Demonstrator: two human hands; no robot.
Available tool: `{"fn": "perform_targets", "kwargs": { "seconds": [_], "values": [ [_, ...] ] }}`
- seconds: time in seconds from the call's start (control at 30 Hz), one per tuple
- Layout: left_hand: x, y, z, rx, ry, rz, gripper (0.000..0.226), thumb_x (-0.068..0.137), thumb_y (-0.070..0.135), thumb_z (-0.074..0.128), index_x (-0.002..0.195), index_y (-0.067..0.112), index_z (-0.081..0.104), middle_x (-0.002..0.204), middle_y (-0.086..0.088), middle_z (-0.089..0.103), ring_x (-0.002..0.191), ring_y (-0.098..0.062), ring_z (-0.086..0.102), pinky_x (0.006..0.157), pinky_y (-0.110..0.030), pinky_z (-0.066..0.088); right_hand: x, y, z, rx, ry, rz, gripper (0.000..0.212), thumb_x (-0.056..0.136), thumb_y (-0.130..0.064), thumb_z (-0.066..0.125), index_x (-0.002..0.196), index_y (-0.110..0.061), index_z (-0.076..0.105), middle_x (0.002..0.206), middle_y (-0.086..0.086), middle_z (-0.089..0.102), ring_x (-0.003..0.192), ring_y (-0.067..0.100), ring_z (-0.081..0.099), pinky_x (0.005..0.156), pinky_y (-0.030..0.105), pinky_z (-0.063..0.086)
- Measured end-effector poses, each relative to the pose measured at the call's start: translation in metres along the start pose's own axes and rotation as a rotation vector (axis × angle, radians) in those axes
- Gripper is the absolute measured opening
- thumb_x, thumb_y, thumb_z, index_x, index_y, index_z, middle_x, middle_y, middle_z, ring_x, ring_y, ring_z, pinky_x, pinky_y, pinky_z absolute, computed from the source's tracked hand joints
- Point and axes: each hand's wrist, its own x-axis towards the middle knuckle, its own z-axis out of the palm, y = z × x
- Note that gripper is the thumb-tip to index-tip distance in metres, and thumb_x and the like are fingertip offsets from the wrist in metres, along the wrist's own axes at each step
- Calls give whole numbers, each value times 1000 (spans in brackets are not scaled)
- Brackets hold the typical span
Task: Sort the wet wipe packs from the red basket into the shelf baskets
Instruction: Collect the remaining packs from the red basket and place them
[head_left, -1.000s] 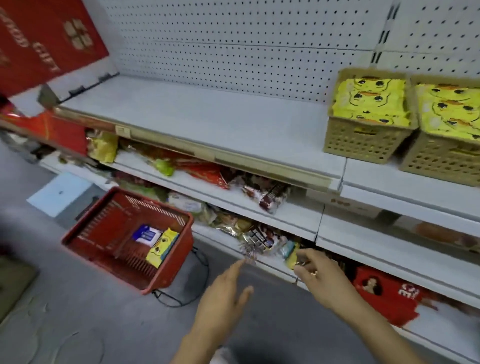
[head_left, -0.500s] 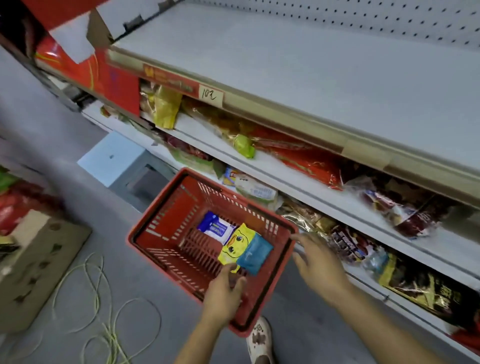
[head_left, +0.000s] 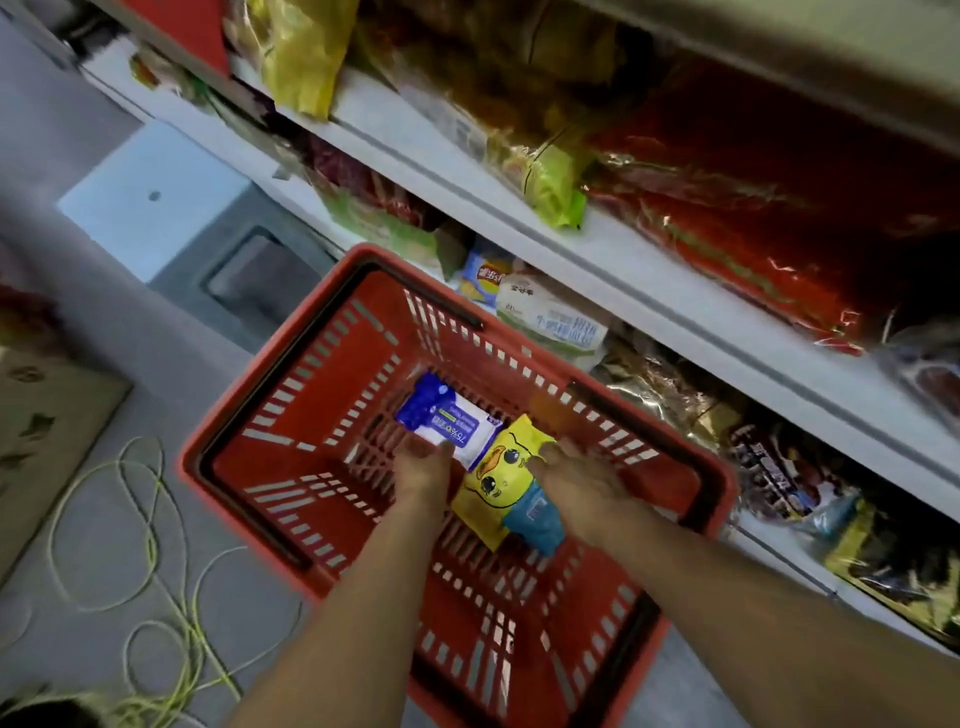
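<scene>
My left grip (head_left: 423, 475) is down inside the red basket (head_left: 244, 410), fingertips at the near edge of the blue-and-white wipe pack (head_left: 441, 418). The fingers point away from me and blur into the pack, so I cannot tell whether they are clamped on it or only touching. My right grip (head_left: 584, 483) is apart, fingers fairly straight and spread, laid against the right side of the yellow duck pack (head_left: 493, 486).

The two packs lie flat on the basket's slotted bottom, touching each other. The blue-and-white one is farther from me and to the left, and the yellow one, with its blue lower corner, sits between my two wrists. Both forearms reach in over the near rim.

The basket stands on the grey floor (head_left: 156, 364), just beside the lowest shelf (head_left: 623, 260). The shelves on my right are crowded with snack bags, among them a white bag (head_left: 550, 317) just past the basket's far rim and a large red bag (head_left: 779, 218) on the level above. On the floor to my left a green cord (head_left: 193, 634) lies in loose loops, near a sheet of cardboard (head_left: 47, 415), with a pale blue box (head_left: 150, 202) farther off.
</scene>
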Motion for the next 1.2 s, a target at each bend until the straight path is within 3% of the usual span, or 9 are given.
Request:
{"fn": "perform_targets", "kwargs": {
  "seconds": [0.13, 0.27, 0.4, 0.57, 0.7, 0.77, 0.83, 1.0, 1.2],
  "values": [
    [24, 11, 18, -222, 190, 58, 45, 80, 7, 77, 120, -3, 58, 118, -15, 66, 98, -22, 63, 78, -26, 48, 24, -6, 9, -122, 22, -8, 76, 77, -8, 69, 141, -15, 30, 139, 7, 35, 130, 26, 34, 94, 41, 40],
    [40, 7, 33, -168, 310, 44, 66, 68, 17, 88, 120, 4, 49, 109, 1, 60, 98, -17, 60, 91, -30, 47, 36, -12, 11, -270, 39, -16, 48, 88, -7, 54, 133, -6, 38, 134, 15, 41, 124, 33, 37, 99, 43, 34],
    [48, 3, 40, -186, 223, 45, 32, 72, 6, 82, 97, 2, 61, 103, -12, 69, 89, -28, 67, 83, -43, 56, 40, -6, 10, -405, 0, -146, 29, 89, -13, 53, 117, -13, 58, 123, 7, 57, 121, 29, 42, 104, 39, 29],
    [40, -1, 25, -177, 124, 48, 16, 86, 18, 71, 93, 4, 67, 94, -18, 70, 74, -24, 64, 69, -33, 51, 32, 1, 14, -348, -32, -141, 27, 89, -13, 52, 114, -17, 63, 125, 6, 56, 127, 28, 37, 105, 40, 28],
    [21, -7, 13, 260, -266, 317, 6, 81, 10, 74, 84, 6, 69, 86, -17, 70, 56, -6, 64, 57, -25, 55, 21, 6, 3, -267, -49, -87, 30, 92, -12, 47, 118, -19, 60, 123, 6, 62, 124, 28, 48, 109, 38, 23],
    [18, -15, 20, 605, -331, 505, 21, 73, 14, 79, 89, 4, 70, 90, -18, 70, 73, -18, 65, 68, -34, 55, 15, 8, -2, -277, -82, -93, 30, 91, -13, 49, 118, -20, 60, 121, 5, 64, 120, 27, 54, 110, 38, 21],
    [14, -20, 30, 757, -259, 567, 40, 69, 18, 84, 101, 2, 65, 100, -16, 63, 91, -28, 63, 75, -36, 51, 9, 10, -3, -280, -87, -95, 31, 88, -13, 53, 118, -21, 59, 120, 4, 65, 117, 26, 56, 110, 39, 21],
    [6, -22, 41, 618, -165, 448, 65, 65, 7, 86, 117, -1, 48, 104, -12, 59, 97, -29, 61, 79, -35, 48, -2, 14, -4, -229, -40, -82, 34, 86, -12, 58, 119, -19, 59, 121, 4, 64, 117, 28, 56, 108, 40, 26],
    [-6, -35, 38, 471, -221, 163, 33, 69, -5, 80, 100, -2, 71, 94, -12, 68, 82, -17, 60, 69, -30, 50, -24, 16, -13, -185, -16, -109, 32, 91, -11, 51, 123, -15, 58, 122, 9, 63, 121, 31, 52, 108, 38, 27]
  ]
}}
